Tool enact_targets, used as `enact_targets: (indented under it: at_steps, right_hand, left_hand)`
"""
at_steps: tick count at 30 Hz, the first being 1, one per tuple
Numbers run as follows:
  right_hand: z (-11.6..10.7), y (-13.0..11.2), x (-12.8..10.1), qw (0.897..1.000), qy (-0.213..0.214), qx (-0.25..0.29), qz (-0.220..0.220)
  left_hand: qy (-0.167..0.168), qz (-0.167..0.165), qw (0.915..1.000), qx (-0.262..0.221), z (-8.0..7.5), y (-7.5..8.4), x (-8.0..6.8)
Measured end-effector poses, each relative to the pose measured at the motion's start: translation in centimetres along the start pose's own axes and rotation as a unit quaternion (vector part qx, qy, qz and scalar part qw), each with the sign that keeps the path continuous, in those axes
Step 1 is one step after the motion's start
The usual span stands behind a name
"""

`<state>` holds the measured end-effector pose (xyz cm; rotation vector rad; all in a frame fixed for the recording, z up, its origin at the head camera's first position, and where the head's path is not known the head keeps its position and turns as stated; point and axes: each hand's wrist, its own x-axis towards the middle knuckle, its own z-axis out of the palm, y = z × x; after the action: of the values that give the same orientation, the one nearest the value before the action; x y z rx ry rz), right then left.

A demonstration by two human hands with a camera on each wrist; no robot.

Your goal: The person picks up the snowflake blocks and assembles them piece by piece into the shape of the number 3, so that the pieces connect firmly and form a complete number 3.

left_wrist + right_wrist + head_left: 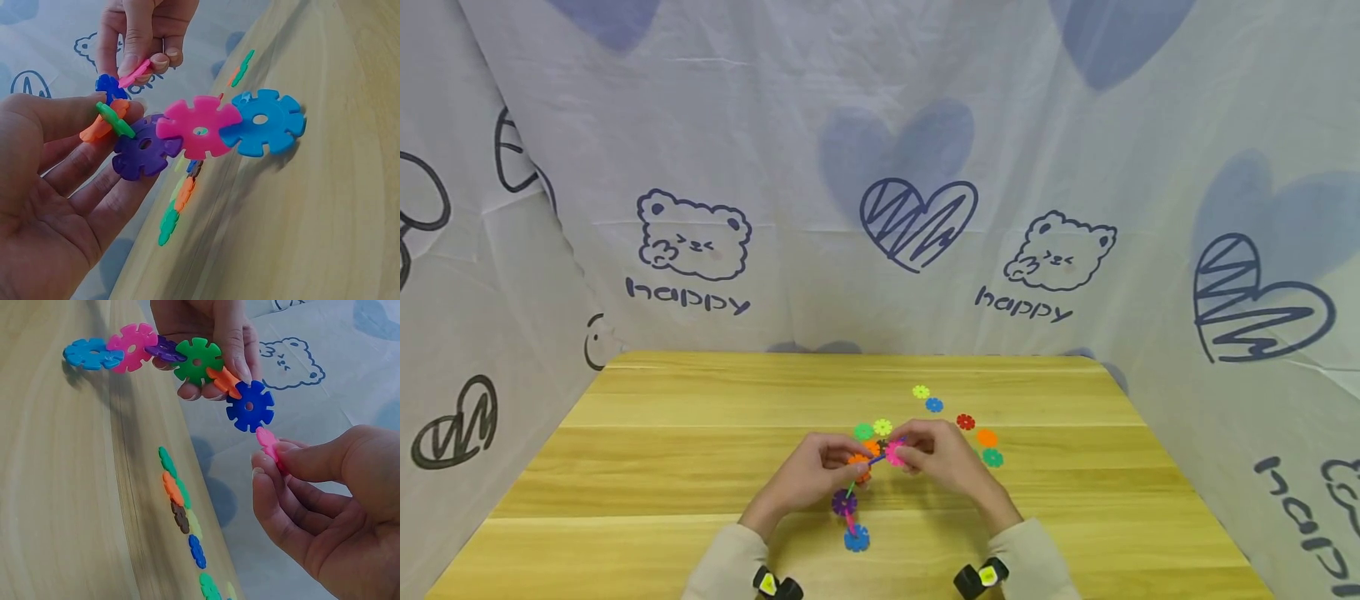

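Observation:
A chain of notched, flower-shaped plastic discs runs between both hands. In the right wrist view its order is light blue disc [94, 354], pink disc [132, 348], purple disc [165, 349], green disc [198, 361], orange disc [224, 382], dark blue disc [250, 406]. My left hand [811, 477] pinches the chain around the orange and dark blue discs. With thumb and fingers, my right hand [946, 460] pinches another pink disc [267, 443] against the dark blue disc's edge; how deep it sits cannot be told. The light blue end hangs low, near the tabletop.
Loose discs lie on the wooden table [662, 467] beyond the hands, among them a green disc [863, 432] and a yellow disc [882, 427]. Farther right are a red disc [966, 422], an orange disc [987, 437] and a teal disc [992, 457]. Printed cloth [790, 167] surrounds the table.

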<state>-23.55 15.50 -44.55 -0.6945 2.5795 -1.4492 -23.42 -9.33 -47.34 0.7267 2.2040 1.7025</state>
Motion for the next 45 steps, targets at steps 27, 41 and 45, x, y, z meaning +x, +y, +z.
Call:
enact_targets:
  at_steps: [27, 41, 45]
  right_hand:
    - [0.5, -0.3, -0.3, 1.000, 0.010, 0.002, 0.005]
    - [0.7, -1.1, -0.4, 1.000, 0.004, -0.028, -0.012]
    - [1.0, -1.0, -0.2, 0.999, 0.004, -0.030, -0.018]
  left_hand:
    - [0.002, 0.007, 1.0000, -0.001, 0.3, 0.0, 0.0]
    - [0.014, 0.033, 0.9993, 0.011, 0.9, 0.3, 0.1]
    - [0.016, 0.026, 0.9994, 0.015, 0.7, 0.2, 0.0]
